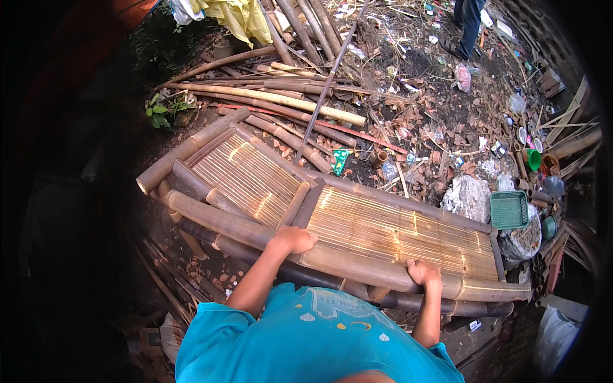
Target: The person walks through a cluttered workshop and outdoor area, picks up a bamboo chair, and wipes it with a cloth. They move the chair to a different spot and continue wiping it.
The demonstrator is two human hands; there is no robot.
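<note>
A long bamboo bench (357, 220) stretches across in front of me, its seat made of thin light slats inside a frame of thick poles. My left hand (295, 240) is closed over the thick near rail (357, 263), beside the crosspiece that divides the slats. Farther right along this same rail, my right hand (423, 273) is curled over the top, its fingers on the slat side. A raised bamboo end piece (195, 148) rises at the bench's left. Below the near rail runs a second, darker pole (306, 276).
Bamboo poles (274, 105) lie piled beyond the bench, and a long thin pole (332, 73) slants over them. Leaves and litter cover the ground. A green basket (509, 209) sits on pale sacks at the right. Someone's leg (470, 29) shows at the far right.
</note>
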